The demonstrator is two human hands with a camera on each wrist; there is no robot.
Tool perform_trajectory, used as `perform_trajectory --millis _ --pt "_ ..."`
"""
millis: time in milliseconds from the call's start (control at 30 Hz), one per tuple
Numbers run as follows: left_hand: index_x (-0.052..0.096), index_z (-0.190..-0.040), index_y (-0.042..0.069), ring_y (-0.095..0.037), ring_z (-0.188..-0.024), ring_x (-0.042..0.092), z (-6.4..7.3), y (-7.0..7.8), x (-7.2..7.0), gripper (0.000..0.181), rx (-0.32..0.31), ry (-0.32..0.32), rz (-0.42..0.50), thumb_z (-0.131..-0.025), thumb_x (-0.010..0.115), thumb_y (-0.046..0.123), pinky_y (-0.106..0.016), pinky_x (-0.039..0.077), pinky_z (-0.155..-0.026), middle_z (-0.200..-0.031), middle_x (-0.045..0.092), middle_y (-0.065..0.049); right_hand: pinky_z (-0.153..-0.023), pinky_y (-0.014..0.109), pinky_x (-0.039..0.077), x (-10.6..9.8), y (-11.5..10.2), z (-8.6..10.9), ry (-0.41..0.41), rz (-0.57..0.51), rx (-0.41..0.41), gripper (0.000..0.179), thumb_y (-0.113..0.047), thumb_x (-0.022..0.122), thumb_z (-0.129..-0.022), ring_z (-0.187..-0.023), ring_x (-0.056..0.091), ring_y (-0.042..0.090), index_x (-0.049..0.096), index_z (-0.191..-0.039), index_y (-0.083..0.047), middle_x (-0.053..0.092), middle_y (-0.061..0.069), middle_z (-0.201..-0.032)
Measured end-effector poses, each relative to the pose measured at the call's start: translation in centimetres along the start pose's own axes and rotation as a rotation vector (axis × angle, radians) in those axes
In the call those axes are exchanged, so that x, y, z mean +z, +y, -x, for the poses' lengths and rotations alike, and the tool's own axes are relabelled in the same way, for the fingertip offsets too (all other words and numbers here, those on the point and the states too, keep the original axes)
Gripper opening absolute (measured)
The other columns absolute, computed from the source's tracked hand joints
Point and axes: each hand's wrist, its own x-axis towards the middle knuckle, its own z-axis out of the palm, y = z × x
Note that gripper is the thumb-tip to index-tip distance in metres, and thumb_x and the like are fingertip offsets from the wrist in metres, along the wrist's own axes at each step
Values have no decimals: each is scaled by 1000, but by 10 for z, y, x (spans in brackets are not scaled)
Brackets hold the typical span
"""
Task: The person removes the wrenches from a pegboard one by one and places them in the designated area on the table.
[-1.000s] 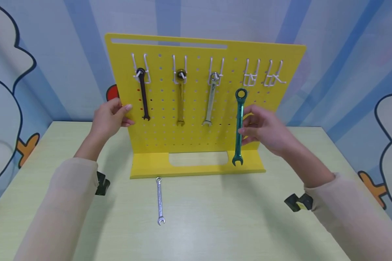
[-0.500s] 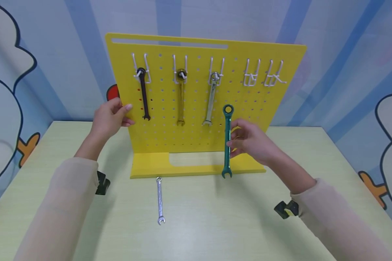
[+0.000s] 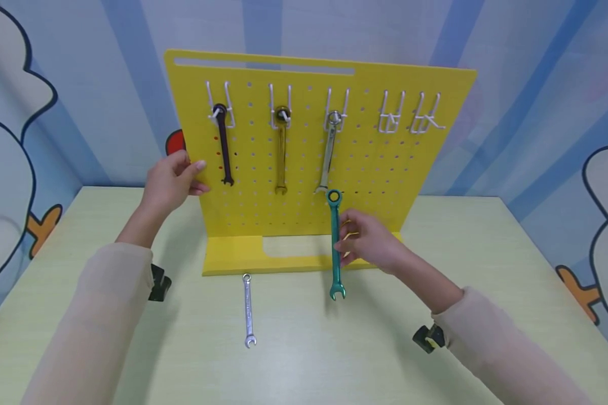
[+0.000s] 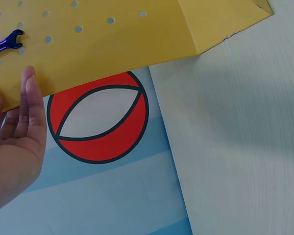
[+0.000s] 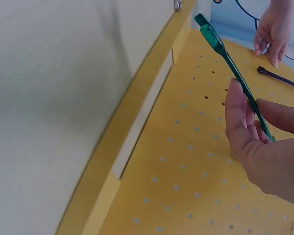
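Note:
In the head view my right hand (image 3: pixel 367 241) pinches a green combination wrench (image 3: pixel 335 247) by its shank, ring end up and open end down, in front of the board's lower part. The right wrist view shows the green wrench (image 5: pixel 235 71) between thumb and fingers. At the left edge of the yellow pegboard (image 3: pixel 304 211), my left hand (image 3: pixel 169 183) holds that edge between thumb and fingers. Black (image 3: pixel 224 149), gold (image 3: pixel 281 157) and silver (image 3: pixel 328 154) wrenches hang from white hooks. A smaller silver wrench (image 3: pixel 249 312) lies on the table below the board's base.
Two white hooks (image 3: pixel 390 115) at the board's right carry nothing. The pegboard's base (image 3: pixel 233 256) stands on the pale table (image 3: pixel 182 349). Behind is a blue striped backdrop (image 3: pixel 314 28) with cartoon drawings.
My right hand has brought the green wrench down and leftward, away from the right-hand hooks to near the board's base. My left hand has stayed on the board's edge.

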Motion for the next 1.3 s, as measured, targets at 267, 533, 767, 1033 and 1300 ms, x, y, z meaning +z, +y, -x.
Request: perform_trajectory --millis 267,533,767,1033,1300 --pt "40 -90 1 -16 -69 66 10 13 -2 35 -7 -5 -43 -92 49 35 -18 53 -59 -91 53 -16 -63 41 56 20 15 -2 -72 -30 40 24 16 52 -84 -63 60 22 41 -104 8 46 12 -81" --pt "40 -90 1 -15 -69 66 9 11 -1 35 -2 -3 -43 -92 49 34 -18 53 -60 -90 53 -16 -58 41 56 43 25 -5 -127 -31 79 20 15 52 -85 -57 61 21 42 -100 7 48 12 -78" --pt "42 -91 1 -17 -69 66 9 12 0 36 2 -7 -39 -91 49 36 -19 54 -58 -90 53 -17 -56 41 56 61 33 -2 -170 -51 102 21 15 54 -83 -53 60 20 41 -98 6 47 11 -75" --pt "41 -90 1 -16 -69 66 10 13 -1 34 0 4 -47 -92 49 34 -18 53 -59 -90 53 -16 -55 41 56 77 45 0 -224 -30 141 21 14 56 -82 -52 61 22 45 -98 6 50 12 -72" --pt "41 -90 1 -18 -70 67 10 13 0 34 7 8 -54 -93 49 34 -18 53 -59 -89 53 -16 -51 37 56 89 51 1 -255 15 194 19 12 58 -82 -49 61 23 47 -95 5 56 14 -65"
